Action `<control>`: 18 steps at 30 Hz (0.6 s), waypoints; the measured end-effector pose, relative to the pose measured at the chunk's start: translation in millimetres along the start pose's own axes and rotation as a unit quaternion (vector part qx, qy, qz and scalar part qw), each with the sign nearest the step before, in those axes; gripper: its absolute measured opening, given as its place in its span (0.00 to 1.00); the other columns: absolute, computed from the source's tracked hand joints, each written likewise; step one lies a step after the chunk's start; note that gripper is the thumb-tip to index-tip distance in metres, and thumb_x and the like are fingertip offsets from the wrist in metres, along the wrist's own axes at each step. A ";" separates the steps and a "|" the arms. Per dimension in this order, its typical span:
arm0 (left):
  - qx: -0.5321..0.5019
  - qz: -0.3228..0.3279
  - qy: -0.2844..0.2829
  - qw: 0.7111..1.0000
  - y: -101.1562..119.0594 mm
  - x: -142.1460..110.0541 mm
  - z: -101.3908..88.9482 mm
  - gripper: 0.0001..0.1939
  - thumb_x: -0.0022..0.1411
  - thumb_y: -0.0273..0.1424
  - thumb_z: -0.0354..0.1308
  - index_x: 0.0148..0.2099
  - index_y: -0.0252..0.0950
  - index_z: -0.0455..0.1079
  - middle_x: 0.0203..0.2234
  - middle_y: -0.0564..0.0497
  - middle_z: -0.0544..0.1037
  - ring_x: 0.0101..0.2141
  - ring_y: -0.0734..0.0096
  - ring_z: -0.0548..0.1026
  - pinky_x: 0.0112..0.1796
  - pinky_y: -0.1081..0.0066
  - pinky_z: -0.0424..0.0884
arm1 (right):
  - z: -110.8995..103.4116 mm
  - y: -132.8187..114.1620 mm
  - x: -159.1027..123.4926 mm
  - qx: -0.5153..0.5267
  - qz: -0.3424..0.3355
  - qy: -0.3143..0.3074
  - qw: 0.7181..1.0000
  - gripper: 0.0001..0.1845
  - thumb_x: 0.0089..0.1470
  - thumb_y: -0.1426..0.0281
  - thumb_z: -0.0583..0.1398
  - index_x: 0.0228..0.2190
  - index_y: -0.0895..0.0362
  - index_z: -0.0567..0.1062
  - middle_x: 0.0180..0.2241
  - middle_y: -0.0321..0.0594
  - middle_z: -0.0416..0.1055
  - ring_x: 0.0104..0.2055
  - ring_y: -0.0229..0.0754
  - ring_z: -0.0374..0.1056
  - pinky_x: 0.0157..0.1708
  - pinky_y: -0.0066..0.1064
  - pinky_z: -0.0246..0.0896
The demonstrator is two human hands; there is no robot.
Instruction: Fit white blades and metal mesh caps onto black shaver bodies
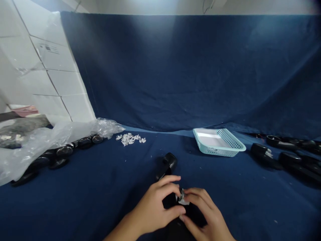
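At the bottom centre I see the left hand (155, 208) and right hand (210, 216) curled in, fingertips at a white piece (183, 200) between them; whether either truly pinches it, I cannot tell. Uneven pressure could bend it or make it slip, hidden from me by the fingers

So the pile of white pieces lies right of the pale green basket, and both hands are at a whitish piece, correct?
Wrong side: the head view shows the pile of white pieces left of the pale green basket. The left hand and right hand are indeed at a whitish piece.
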State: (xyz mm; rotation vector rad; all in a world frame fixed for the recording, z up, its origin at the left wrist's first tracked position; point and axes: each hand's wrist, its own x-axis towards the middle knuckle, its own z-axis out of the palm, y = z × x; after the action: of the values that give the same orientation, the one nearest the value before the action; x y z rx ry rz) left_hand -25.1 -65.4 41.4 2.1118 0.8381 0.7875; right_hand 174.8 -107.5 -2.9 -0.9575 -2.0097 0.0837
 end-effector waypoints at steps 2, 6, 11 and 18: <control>0.014 0.003 -0.013 1.000 -1.6 -0.2 -2.8 0.13 0.52 0.33 0.68 0.41 0.41 0.73 0.56 0.48 0.69 0.52 0.59 0.72 0.54 0.62 0.66 | -0.2 1.0 -0.8 -0.015 -0.011 -0.007 1.000 0.19 0.50 0.76 0.62 0.45 0.54 0.68 0.42 0.45 0.72 0.44 0.47 0.71 0.41 0.37 0.71; 0.027 0.002 -0.035 0.999 -4.1 0.1 -4.1 0.22 0.46 0.37 0.73 0.44 0.42 0.74 0.55 0.48 0.70 0.51 0.59 0.73 0.54 0.62 0.66 | -2.5 2.8 -3.0 -0.032 -0.014 -0.021 0.999 0.21 0.50 0.77 0.62 0.46 0.53 0.68 0.43 0.45 0.73 0.44 0.48 0.72 0.40 0.37 0.72; 0.025 -0.006 -0.035 0.999 -4.3 1.3 -0.3 0.20 0.47 0.33 0.72 0.43 0.41 0.73 0.55 0.48 0.71 0.52 0.59 0.72 0.54 0.60 0.67 | -3.9 3.5 -4.3 -0.015 0.004 -0.026 1.000 0.20 0.50 0.78 0.60 0.46 0.53 0.68 0.43 0.46 0.73 0.44 0.47 0.72 0.41 0.37 0.72; 0.025 -0.044 -0.036 0.998 -2.1 3.9 -0.1 0.20 0.45 0.32 0.73 0.42 0.41 0.72 0.55 0.48 0.71 0.54 0.56 0.70 0.55 0.57 0.65 | -2.5 3.1 -4.5 -0.003 0.010 -0.027 1.000 0.21 0.50 0.78 0.60 0.47 0.53 0.69 0.43 0.45 0.73 0.44 0.47 0.72 0.41 0.37 0.72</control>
State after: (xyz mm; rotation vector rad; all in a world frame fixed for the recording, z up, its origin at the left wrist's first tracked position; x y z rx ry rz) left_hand -23.5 -61.3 40.8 2.1174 0.9147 0.6472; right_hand 179.9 -109.0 -5.8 -0.9890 -2.0506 0.1152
